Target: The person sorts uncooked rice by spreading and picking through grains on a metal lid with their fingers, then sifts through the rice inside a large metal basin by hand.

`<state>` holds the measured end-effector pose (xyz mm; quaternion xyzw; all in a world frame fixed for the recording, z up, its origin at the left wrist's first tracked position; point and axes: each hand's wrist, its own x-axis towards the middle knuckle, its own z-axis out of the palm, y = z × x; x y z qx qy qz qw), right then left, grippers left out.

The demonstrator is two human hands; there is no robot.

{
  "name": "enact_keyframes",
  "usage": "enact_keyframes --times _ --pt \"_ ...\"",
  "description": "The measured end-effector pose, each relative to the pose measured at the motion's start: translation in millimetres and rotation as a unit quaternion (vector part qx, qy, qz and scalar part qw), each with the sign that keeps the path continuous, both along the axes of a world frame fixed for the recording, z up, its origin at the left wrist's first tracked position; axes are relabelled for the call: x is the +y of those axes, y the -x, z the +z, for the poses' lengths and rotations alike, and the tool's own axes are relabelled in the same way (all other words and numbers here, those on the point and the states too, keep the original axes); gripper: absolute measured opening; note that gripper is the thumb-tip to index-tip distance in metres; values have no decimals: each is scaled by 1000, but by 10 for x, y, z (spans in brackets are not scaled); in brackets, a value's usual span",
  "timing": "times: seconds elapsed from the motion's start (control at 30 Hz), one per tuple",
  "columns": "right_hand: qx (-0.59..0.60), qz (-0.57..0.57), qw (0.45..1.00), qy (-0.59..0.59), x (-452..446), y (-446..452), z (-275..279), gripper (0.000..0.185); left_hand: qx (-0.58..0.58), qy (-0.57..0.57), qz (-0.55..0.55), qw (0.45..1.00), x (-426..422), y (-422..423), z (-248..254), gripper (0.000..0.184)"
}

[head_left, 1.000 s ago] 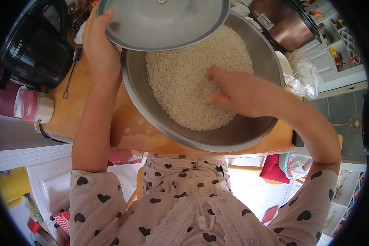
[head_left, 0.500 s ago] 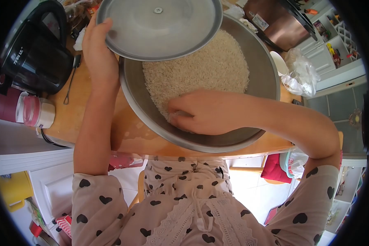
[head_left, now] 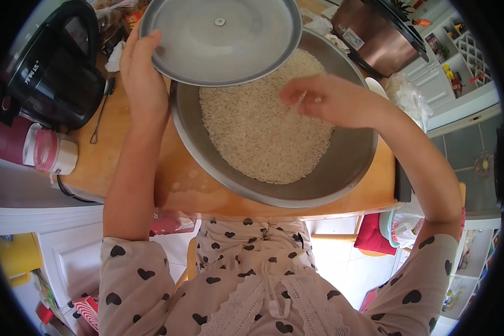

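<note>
A wide metal basin stands on the wooden table with a bed of white rice in it. My left hand grips the left rim of a round metal lid, thumb over the edge. The lid is tilted above the far left of the basin, its centre screw showing, and covers part of the rice. Over the right side of the rice is my right hand, fingers curled and slightly blurred. A few pale grains show between its thumb and fingers.
To the left are a black kettle, a long thin metal utensil and a pink-lidded jar. At the back right stands a brown cooker, with a clear plastic bag beside it. The table's front edge is close to my body.
My right hand has lifted from the near side of the rice and moved away from me and to the right. The rice there is now uncovered. My left hand still holds the lid.
</note>
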<state>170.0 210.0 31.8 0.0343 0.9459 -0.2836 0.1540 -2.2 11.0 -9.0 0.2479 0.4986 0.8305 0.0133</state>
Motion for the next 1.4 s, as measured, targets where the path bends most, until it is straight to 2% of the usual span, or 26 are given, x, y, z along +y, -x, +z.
enact_keyframes --times 0.07,0.17,0.27,0.37,0.47,0.57,0.67,0.73,0.77,0.87,0.93,0.97,1.07,1.13,1.17,1.23,1.27,1.33,1.37,1.4 --pt "49 -72 992 -86 -31 66 13 36 -1 -7 -4 1000 5 18 -9 45" --pt "148 -73 974 -153 -108 117 -272 35 -4 -6 -3 1000 11 26 -13 45" --pt "175 133 970 -107 -428 -95 -213 36 -3 -1 7 1000 16 23 -15 44" --pt "-31 276 959 58 -335 -85 0 38 -5 -2 11 1000 2 32 -12 44" --pt "-103 14 995 -7 -230 150 265 40 -12 -4 23 1000 14 28 -16 44" --pt "161 -11 976 -144 10 303 -193 40 -8 1 31 999 25 24 -24 44" --pt "160 54 983 -66 -340 139 -296 39 22 15 27 999 16 68 -37 44" --pt "102 192 976 -3 -391 -19 -221 40 68 42 40 996 3 99 -66 44" --pt "71 260 963 28 -374 -71 -147 40 45 32 36 998 7 73 -51 44" --pt "-113 57 989 80 -183 -25 151 39 1 16 29 999 18 -30 21 45" --pt "-19 4 989 -144 84 -14 61 37 1 25 37 999 18 -47 17 45" --pt "29 -23 966 -255 157 -15 -7 36 5 27 33 999 18 -46 13 47" --pt "38 46 969 -240 -19 -187 -214 32 12 30 37 999 1 4 -6 50" --pt "-24 84 988 -127 -377 -293 -7 35 4 30 59 998 -12 125 -83 48" --pt "-55 102 991 -69 -479 -315 61 36 47 56 77 994 -30 191 -138 44" --pt "-29 135 989 -44 -367 -234 40 37 132 106 109 979 -78 339 -265 35" --pt "-15 151 988 -31 -284 -168 29 37 224 145 143 953 -118 425 -322 31" --pt "9 43 992 -117 -48 40 -6 37 400 218 205 866 -180 553 -405 23" --pt "22 -12 987 -159 9 90 -33 37 408 216 212 862 -176 552 -416 21" --pt "46 -11 985 -166 -2 77 -92 35 416 213 219 857 -168 548 -421 20"
